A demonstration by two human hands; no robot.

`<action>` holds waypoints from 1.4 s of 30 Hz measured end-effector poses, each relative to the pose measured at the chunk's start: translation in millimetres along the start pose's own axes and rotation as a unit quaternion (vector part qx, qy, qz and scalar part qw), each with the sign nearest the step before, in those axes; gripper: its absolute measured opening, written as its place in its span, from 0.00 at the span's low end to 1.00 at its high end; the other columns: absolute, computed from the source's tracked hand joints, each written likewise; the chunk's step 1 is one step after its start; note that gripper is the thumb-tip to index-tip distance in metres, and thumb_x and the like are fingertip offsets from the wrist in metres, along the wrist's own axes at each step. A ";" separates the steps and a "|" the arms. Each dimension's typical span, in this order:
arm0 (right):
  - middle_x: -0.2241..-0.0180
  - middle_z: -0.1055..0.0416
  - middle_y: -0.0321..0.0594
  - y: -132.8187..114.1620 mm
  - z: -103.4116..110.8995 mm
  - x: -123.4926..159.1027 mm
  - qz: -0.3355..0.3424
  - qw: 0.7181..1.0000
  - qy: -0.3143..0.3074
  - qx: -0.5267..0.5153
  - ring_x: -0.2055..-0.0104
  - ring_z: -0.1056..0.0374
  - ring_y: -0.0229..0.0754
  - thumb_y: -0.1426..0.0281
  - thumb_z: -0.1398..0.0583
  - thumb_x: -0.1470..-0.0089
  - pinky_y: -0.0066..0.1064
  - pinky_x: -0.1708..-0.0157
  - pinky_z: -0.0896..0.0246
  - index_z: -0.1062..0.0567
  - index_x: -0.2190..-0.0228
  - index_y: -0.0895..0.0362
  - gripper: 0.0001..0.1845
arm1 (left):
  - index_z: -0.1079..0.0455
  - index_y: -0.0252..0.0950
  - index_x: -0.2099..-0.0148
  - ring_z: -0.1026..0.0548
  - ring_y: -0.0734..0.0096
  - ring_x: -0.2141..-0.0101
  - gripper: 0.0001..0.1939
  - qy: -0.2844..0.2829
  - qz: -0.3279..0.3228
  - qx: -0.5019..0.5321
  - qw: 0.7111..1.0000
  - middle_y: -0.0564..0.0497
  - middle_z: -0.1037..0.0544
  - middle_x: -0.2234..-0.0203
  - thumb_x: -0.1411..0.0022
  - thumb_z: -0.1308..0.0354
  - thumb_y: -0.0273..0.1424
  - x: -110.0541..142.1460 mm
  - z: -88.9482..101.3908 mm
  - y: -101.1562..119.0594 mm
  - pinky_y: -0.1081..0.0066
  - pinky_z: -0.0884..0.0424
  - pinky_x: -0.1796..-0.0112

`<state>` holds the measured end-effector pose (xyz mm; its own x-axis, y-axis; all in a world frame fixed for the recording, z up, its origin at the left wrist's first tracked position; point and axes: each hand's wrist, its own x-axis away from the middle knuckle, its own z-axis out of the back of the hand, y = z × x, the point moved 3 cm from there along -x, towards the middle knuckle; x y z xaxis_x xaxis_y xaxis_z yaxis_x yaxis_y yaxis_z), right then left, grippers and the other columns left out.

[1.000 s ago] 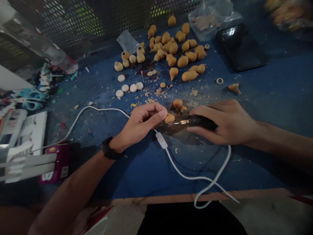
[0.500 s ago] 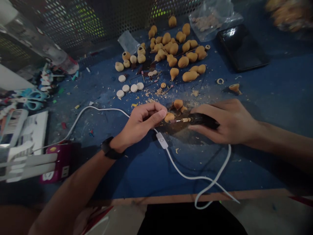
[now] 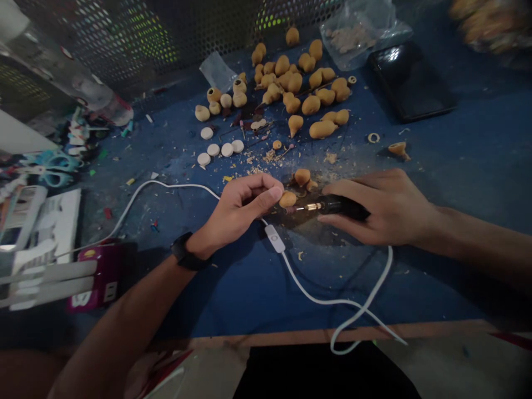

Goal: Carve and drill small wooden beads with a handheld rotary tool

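Note:
My left hand (image 3: 249, 205) pinches a small tan gourd piece (image 3: 287, 199) between thumb and fingertips. My right hand (image 3: 374, 208) is wrapped around a black rotary tool (image 3: 343, 206) with a brass collet. Its reddish-brown grinding bit (image 3: 290, 210) points left, just at the lower edge of the gourd piece; whether they touch I cannot tell. Right behind them on the table lies another gourd (image 3: 302, 177), orange-tan. A white cord with an inline switch (image 3: 275, 238) runs below my hands.
Several whole gourds (image 3: 295, 83) lie at the back, with hollowed pale gourds (image 3: 240, 98) beside them. White discs (image 3: 226, 149), shavings and loose bits are scattered nearer. A black phone-like slab (image 3: 411, 80) lies back right. At left are blue scissors (image 3: 54, 169) and a magenta box (image 3: 97, 274).
The rotary tool has shifted slightly left and down, its bit now lower against the gourd piece's edge. My left hand stays almost still.

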<state>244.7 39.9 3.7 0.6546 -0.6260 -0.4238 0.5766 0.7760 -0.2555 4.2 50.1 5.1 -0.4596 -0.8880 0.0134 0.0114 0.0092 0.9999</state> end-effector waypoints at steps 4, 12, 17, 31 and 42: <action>0.74 0.20 0.41 -0.4 0.2 -0.3 -0.003 1.000 -0.002 0.003 0.76 0.26 0.46 0.55 0.41 0.31 0.36 0.74 0.43 0.21 0.58 0.55 0.17 | 0.26 0.34 0.65 0.44 0.81 0.82 0.20 0.001 -0.003 0.005 1.000 0.55 0.30 0.79 0.33 0.34 0.47 -0.6 -1.3 0.5 0.73 0.48 0.80; 0.74 0.20 0.40 1.3 -0.4 0.1 0.008 1.000 0.007 0.013 0.76 0.26 0.46 0.53 0.42 0.30 0.35 0.75 0.43 0.21 0.58 0.55 0.19 | 0.26 0.35 0.65 0.43 0.80 0.81 0.22 0.003 0.004 0.005 1.000 0.55 0.30 0.79 0.35 0.32 0.49 -1.1 -1.1 0.4 0.74 0.48 0.80; 0.75 0.21 0.42 -0.8 1.5 -1.1 0.014 1.000 0.005 0.004 0.77 0.27 0.46 0.56 0.40 0.31 0.36 0.75 0.44 0.21 0.58 0.58 0.18 | 0.26 0.35 0.65 0.44 0.80 0.82 0.21 0.005 0.006 -0.004 1.000 0.55 0.31 0.80 0.34 0.34 0.49 -1.1 -1.5 0.4 0.74 0.48 0.80; 0.72 0.18 0.43 0.5 -0.8 1.0 -0.006 1.000 -0.014 0.010 0.74 0.23 0.49 0.54 0.42 0.31 0.37 0.73 0.39 0.20 0.57 0.55 0.19 | 0.25 0.35 0.65 0.45 0.81 0.82 0.18 -0.003 -0.009 0.007 1.000 0.55 0.31 0.79 0.31 0.34 0.45 0.4 0.0 -0.6 0.72 0.49 0.80; 0.72 0.19 0.41 1.3 -1.2 0.8 -0.015 1.000 -0.018 0.007 0.75 0.25 0.48 0.52 0.43 0.31 0.37 0.74 0.41 0.20 0.57 0.54 0.20 | 0.26 0.36 0.65 0.45 0.80 0.82 0.21 0.010 0.008 -0.005 1.000 0.55 0.30 0.79 0.33 0.34 0.49 -0.2 -0.6 -1.3 0.71 0.49 0.80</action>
<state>245.4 40.5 2.0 0.6537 -0.6521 -0.3840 0.6032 0.7554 -0.2561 4.8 50.0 3.8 -0.4415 -0.8968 0.0298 0.0270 0.0199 0.9994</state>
